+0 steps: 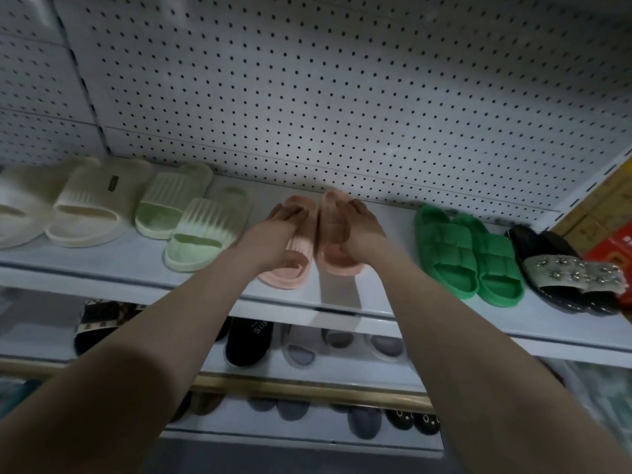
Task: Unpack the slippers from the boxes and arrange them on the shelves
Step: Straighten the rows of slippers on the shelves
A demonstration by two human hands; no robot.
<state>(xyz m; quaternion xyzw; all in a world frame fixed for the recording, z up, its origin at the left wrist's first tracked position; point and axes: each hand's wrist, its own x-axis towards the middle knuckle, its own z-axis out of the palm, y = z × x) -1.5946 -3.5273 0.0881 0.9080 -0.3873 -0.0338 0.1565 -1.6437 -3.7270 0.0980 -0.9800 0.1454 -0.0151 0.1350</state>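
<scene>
Several cream slippers (85, 206): far left of the top shelf (102, 265), toes facing you, the outermost one cut off by the frame edge.
Pale green slippers (191, 224): just beside the cream ones, one sitting further forward than the other.
Left grip (275, 230): your fingers lie over the top of the left pink slipper (290, 271) and your thumb tucks down by its strap, so you're holding it.
Left pink slipper: flat on the top shelf, roughly mid-shelf, right up against its mate.
Right pink slipper (337, 265): tipped up on its edge with a shadow on the shelf under its near end.
Right grip (364, 230): fingers curled over that tipped slipper, thumb round the near side, so it's clamped on it.
Bright green slippers (468, 258): a pair side by side and touching, near your right hand but clear of it.
Black studded sandal (567, 271): just right of the green pair.
Red box (612, 251): far right edge, behind the sandal, print too blurry to read.
Pegboard (307, 80): white, backing the top shelf.
Lower shelves (342, 374): dark and grey slippers, too dim to make out properly.
</scene>
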